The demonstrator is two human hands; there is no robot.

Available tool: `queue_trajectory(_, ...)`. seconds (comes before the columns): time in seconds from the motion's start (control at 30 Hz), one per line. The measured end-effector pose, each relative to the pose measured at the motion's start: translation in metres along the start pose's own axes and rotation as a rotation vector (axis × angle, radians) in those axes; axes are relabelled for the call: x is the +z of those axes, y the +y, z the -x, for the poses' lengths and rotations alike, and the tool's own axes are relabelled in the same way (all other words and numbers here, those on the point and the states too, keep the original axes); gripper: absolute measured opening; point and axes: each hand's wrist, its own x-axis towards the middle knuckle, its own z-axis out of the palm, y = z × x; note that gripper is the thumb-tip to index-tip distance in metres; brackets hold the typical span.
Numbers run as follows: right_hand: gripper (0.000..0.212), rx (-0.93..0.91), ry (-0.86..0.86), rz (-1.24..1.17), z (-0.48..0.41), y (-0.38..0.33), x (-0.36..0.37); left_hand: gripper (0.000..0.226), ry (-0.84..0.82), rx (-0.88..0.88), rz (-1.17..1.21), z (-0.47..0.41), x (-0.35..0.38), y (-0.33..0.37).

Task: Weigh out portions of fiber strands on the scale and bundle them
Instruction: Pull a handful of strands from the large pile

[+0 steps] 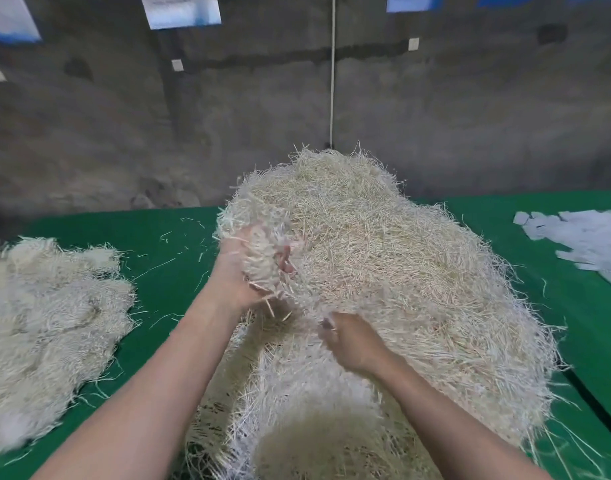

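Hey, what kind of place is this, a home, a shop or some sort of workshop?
Most likely a small workshop or processing shed: a rough bare concrete wall, a green-covered work table, and a big heap of fiber strands with a second pile at the left.

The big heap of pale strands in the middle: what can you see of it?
The big heap is a tall, loose mound of thin, pale cream, straw-like strands, tangled every way, with stray ends sticking out round its edge. It lies on the green table cover. The left hand grips a handful of strands at its left flank. The right hand touches its near side, fingers blurred.
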Motion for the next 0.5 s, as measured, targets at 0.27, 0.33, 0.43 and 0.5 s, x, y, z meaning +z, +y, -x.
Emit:
queue_trajectory(0.27, 0.056, 0.174, -0.007, 0.187, 0.005, 0.061, -0.007, 0.018, 0.188, 0.267, 0.055, -0.007, -0.028, -0.008)
queue_trajectory(0.33, 0.060, 0.156, 0.011, 0.062, 0.010, 0.053, -0.016, 0.030, 0.232, 0.263, 0.043, -0.006, -0.029, -0.006)
queue_trajectory(0.43, 0.082, -0.017, 0.083, -0.242, 0.012, 0.018, -0.041, 0.031, 0.129, 0.227, 0.008, 0.001, -0.023, -0.007)
queue_trajectory(0.5, 0.095, -0.122, 0.040, -0.300, 0.010, -0.014, -0.053, 0.032, 0.046, 0.204, -0.032, 0.006, -0.016, -0.009)
